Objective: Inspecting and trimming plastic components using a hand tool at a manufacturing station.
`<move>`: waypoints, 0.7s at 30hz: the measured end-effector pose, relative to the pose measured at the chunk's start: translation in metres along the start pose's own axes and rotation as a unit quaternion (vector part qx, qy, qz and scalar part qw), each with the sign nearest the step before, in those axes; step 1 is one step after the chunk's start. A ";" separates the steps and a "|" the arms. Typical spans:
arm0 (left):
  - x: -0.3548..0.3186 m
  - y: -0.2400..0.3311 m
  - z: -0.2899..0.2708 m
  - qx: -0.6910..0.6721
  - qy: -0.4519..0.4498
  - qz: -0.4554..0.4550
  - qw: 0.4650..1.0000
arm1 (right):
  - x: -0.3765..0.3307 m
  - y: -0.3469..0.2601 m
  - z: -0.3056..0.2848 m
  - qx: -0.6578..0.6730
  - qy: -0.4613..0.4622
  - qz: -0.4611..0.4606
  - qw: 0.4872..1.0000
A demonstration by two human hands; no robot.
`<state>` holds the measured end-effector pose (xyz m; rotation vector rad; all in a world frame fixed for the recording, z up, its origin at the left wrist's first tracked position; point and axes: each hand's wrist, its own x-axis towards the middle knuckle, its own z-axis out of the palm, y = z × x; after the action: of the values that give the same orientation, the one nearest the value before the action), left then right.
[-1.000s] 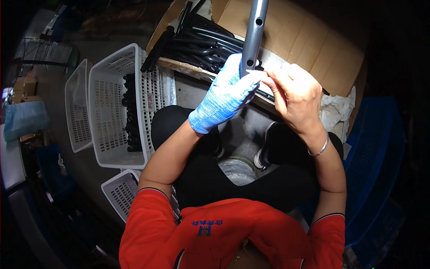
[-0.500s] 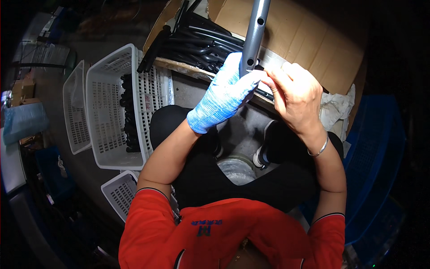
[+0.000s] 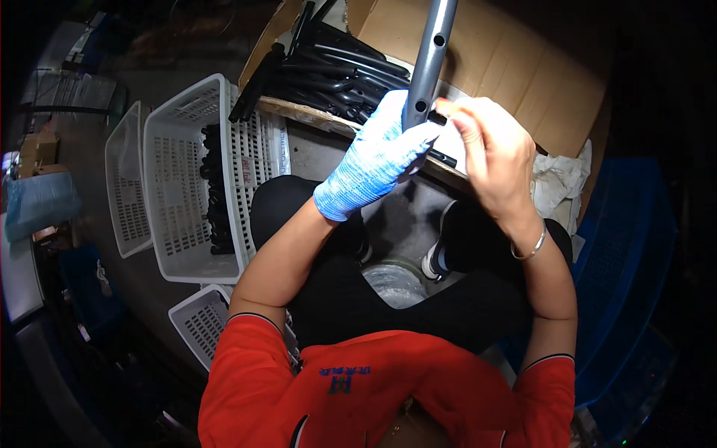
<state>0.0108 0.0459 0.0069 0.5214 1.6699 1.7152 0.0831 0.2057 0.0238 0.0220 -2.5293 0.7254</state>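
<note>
My left hand (image 3: pixel 373 160), in a blue-and-white knit glove, is wrapped round the lower end of a dark grey metal tube (image 3: pixel 432 56). The tube stands slightly tilted, has round holes along its side, and runs out of the top of the picture. Just right of its lower end is my bare right hand (image 3: pixel 499 153), thumb and fingers pinched together, a bracelet on the wrist. Whatever sits in that pinch is too small and too brightly lit to make out. Behind both hands, many black tubes (image 3: pixel 336 75) lie piled in an open cardboard box (image 3: pixel 515 52).
A large white plastic basket (image 3: pixel 175 201) on the left holds black parts (image 3: pixel 216 187). Another white basket (image 3: pixel 125 183) stands beside it, with a smaller one (image 3: pixel 198 322) nearer me. Crumpled white wrapping (image 3: pixel 560 183) and a blue crate (image 3: pixel 624 254) are at the right.
My right hand has drawn back slightly from my left thumb, and its fingers have curled in more. The tube and my left hand have shifted very slightly to the right.
</note>
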 end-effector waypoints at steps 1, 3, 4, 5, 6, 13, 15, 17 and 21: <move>0.001 -0.002 0.000 0.000 0.000 0.001 1.000 | 0.001 0.000 -0.001 0.098 -0.013 0.108 0.989; 0.004 -0.007 0.000 0.010 -0.028 0.032 0.999 | 0.004 0.009 0.006 0.225 -0.011 0.149 0.963; 0.004 -0.007 0.001 0.009 -0.029 0.031 0.999 | 0.005 0.012 0.009 0.349 -0.009 0.189 0.918; 0.004 -0.006 0.003 -0.046 -0.056 0.013 0.997 | 0.005 0.011 0.011 0.393 -0.034 0.199 0.897; 0.004 -0.004 0.004 -0.100 -0.083 -0.005 0.991 | 0.004 0.007 0.008 0.383 -0.062 0.232 0.892; 0.003 -0.011 0.008 -0.051 -0.078 0.066 0.993 | 0.005 0.012 0.008 0.348 -0.164 0.240 0.891; 0.004 -0.009 0.009 -0.072 -0.092 0.037 0.992 | 0.006 0.009 0.004 0.426 -0.162 0.254 0.853; 0.005 -0.008 0.011 -0.088 -0.089 0.022 0.992 | 0.004 0.014 0.003 0.436 -0.164 0.253 0.848; 0.005 -0.008 0.011 -0.146 -0.110 0.002 0.983 | 0.002 0.017 0.004 0.459 -0.155 0.234 0.843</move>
<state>0.0160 0.0566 -0.0003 0.5506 1.2387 1.7947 0.0767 0.2182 0.0138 -0.1700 -2.2037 2.2255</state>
